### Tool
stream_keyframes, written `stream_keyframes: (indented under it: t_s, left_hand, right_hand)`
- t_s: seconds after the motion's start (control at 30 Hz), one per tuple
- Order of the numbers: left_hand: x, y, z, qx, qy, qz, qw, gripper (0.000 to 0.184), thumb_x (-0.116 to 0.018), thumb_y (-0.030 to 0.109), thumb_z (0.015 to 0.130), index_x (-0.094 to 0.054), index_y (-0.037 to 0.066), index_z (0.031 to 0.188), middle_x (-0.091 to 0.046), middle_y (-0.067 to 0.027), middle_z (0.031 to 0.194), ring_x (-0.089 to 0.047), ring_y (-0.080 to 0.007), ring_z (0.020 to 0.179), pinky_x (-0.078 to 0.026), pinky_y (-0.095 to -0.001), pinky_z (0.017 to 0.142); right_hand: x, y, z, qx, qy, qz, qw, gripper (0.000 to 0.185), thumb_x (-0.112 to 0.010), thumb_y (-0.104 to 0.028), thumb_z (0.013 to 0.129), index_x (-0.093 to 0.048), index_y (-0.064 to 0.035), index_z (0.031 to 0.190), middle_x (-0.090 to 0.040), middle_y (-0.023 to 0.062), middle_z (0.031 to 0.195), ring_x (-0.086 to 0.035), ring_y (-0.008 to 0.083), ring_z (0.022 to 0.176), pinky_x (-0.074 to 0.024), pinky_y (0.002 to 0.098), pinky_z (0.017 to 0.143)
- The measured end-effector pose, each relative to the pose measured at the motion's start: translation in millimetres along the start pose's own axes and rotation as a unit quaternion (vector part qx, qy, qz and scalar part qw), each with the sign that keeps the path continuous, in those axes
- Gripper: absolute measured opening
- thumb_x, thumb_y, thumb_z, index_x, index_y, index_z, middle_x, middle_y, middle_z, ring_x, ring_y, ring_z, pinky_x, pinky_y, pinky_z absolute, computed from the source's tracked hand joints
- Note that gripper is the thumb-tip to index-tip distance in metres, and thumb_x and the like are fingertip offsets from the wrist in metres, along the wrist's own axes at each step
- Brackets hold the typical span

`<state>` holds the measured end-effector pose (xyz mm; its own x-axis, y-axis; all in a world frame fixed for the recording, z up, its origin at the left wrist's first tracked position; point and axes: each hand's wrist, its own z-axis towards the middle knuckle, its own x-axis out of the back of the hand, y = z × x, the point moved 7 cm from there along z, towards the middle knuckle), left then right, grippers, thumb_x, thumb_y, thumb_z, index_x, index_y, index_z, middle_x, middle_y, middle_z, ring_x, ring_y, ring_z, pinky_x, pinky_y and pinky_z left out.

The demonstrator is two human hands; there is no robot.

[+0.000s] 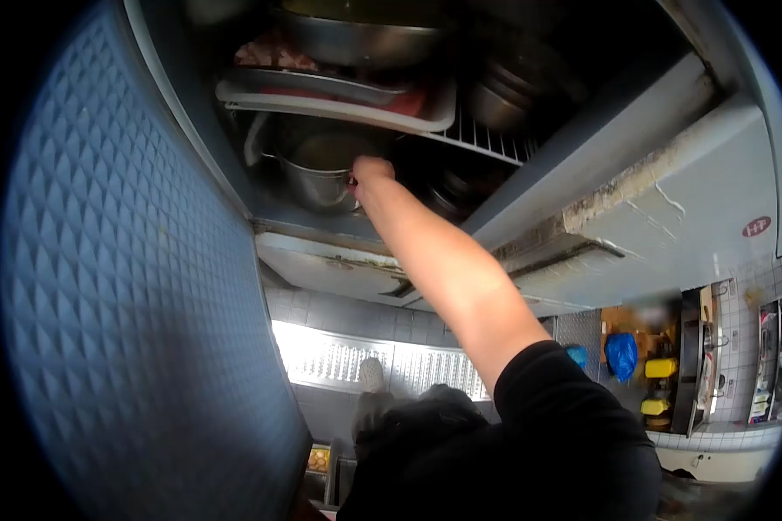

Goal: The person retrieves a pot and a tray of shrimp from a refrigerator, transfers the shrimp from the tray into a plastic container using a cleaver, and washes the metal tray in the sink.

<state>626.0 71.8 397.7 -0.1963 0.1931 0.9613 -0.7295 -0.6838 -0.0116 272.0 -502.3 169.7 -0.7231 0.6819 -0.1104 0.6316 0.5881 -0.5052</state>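
My right hand (373,172) reaches into an open refrigerator, its fingers closed at the right side of a round metal pot (314,184) on the lower level. The thumb side lies against the pot near its rim, and some fingers are hidden. Just above, a white-rimmed tray (339,110) with red contents rests on a wire shelf (487,145). My left hand is out of view.
A large metal bowl (365,42) sits above the tray. Stacked metal containers (500,97) stand at the right, in shadow. The textured blue door (139,286) stands open at the left. A floor grate (434,366) lies below.
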Motion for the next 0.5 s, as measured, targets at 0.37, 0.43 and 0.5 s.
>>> stream_keyframes:
  t_s: [0.37,0.43,0.5]
  left_hand:
    - [19,5,-34,-0.030,0.003,0.016,0.999,0.063,-0.052,0.051,0.101,-0.049,0.003,0.141,-0.047,-0.0114,0.149,-0.047,-0.0311,0.133,-0.036,-0.0472,0.111]
    - [25,10,-48,-0.040,0.007,0.021,0.999,0.061,-0.051,0.050,0.101,-0.050,0.003,0.141,-0.048,-0.0110,0.149,-0.047,-0.0307,0.133,-0.037,-0.0465,0.111]
    - [33,17,-65,-0.056,0.010,0.030,0.998,0.060,-0.050,0.049,0.102,-0.050,0.003,0.141,-0.048,-0.0106,0.148,-0.047,-0.0302,0.132,-0.037,-0.0458,0.110]
  right_hand:
    - [182,22,-94,0.016,-0.092,-0.170,0.981,0.012,-0.063,-0.001,0.084,-0.063,0.0094,0.089,-0.063,0.0171,0.085,-0.064,0.0257,0.072,-0.0576,0.0393,0.061]
    - [234,22,-114,0.011,-0.108,-0.154,0.982,0.010,-0.064,-0.001,0.083,-0.063,0.0087,0.085,-0.064,0.0163,0.081,-0.064,0.0253,0.069,-0.0567,0.0383,0.060]
    - [294,17,-131,0.016,-0.125,-0.163,0.979,0.009,-0.064,-0.001,0.083,-0.064,0.0081,0.081,-0.064,0.0155,0.078,-0.063,0.0248,0.066,-0.0561,0.0375,0.059]
